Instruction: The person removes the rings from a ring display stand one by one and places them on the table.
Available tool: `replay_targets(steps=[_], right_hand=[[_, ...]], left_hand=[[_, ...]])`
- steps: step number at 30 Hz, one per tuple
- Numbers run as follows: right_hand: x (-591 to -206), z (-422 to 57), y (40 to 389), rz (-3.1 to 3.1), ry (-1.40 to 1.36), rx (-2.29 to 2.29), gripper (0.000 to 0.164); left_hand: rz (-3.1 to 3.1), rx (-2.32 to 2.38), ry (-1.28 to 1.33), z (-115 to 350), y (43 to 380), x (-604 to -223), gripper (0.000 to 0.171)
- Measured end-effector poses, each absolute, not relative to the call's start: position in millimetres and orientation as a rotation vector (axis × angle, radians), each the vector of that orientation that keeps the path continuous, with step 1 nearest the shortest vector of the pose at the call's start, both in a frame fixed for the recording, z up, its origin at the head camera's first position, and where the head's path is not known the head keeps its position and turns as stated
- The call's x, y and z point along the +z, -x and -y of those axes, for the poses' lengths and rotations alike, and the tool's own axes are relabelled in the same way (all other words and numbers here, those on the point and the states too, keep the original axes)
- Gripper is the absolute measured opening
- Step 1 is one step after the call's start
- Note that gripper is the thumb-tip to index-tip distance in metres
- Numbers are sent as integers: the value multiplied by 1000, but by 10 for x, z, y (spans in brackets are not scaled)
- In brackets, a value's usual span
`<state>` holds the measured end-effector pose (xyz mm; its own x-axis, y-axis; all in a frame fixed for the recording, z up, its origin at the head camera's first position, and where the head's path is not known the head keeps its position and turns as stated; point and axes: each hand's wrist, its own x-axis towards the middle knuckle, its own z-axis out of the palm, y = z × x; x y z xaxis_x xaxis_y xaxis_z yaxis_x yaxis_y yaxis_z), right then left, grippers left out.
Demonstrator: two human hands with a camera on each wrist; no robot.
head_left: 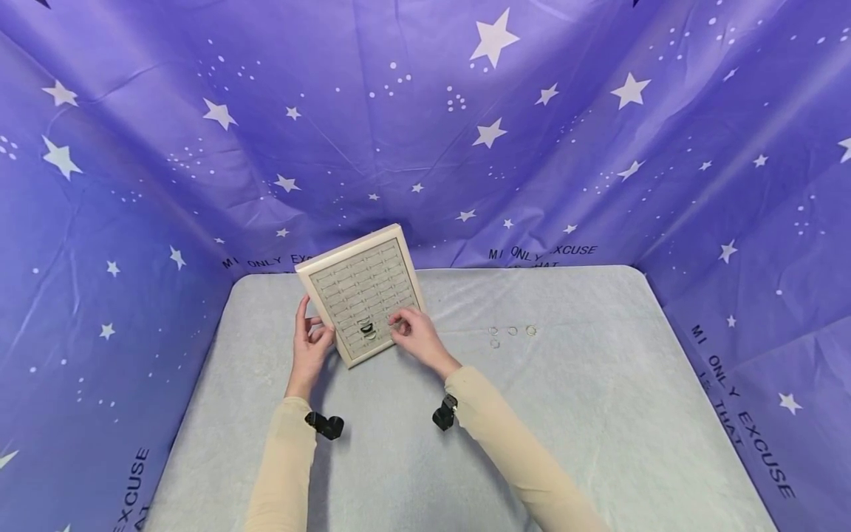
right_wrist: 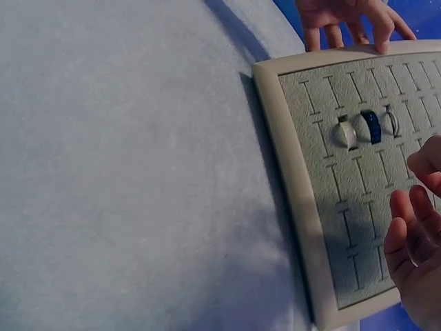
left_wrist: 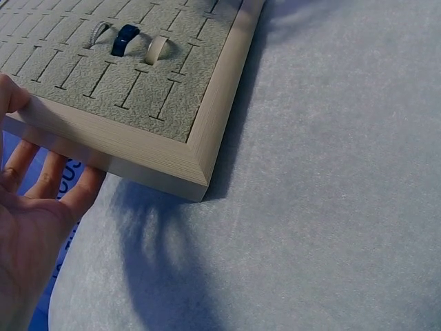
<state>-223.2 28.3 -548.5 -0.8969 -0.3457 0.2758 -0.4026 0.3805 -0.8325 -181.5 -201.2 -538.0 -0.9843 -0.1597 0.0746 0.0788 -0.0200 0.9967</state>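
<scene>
My left hand (head_left: 310,353) holds a wooden-framed ring display tray (left_wrist: 124,141) by its left edge, thumb on the front and fingers against the side and back. Tilted up off the table, the tray has a grey padded face with rows of slots. Three rings sit together in slots near its lower end: a textured silver ring (left_wrist: 100,32), a dark blue ring (left_wrist: 125,41) and a plain pale ring (left_wrist: 156,50). My right hand (head_left: 419,338) is bent close over the tray's lower right. A faint curved line shows among its fingers; whether that is a ring is unclear.
Several thin loose rings (head_left: 513,331) lie on the table to the right of the tray. Pale grey cloth covers the table (head_left: 598,414). A purple star-printed curtain (head_left: 425,133) hangs at the back and sides. Each sleeve carries a black wrist camera (head_left: 445,412).
</scene>
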Motion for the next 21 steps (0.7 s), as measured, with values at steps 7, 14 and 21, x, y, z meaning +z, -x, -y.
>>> replay_targets(steps=[7, 14, 21], right_hand=[[-5396, -127, 2276, 2614, -770, 1490, 21], [-5359, -2, 2303, 2663, -779, 1496, 25], [-5372, 54, 2322, 2743, -754, 1414, 26]], left_hand=[[2066, -2123, -77, 2017, 1819, -5395, 79], [2047, -2139, -81, 2010, 1809, -5378, 78], [2023, -2159, -77, 2010, 1813, -5383, 78]])
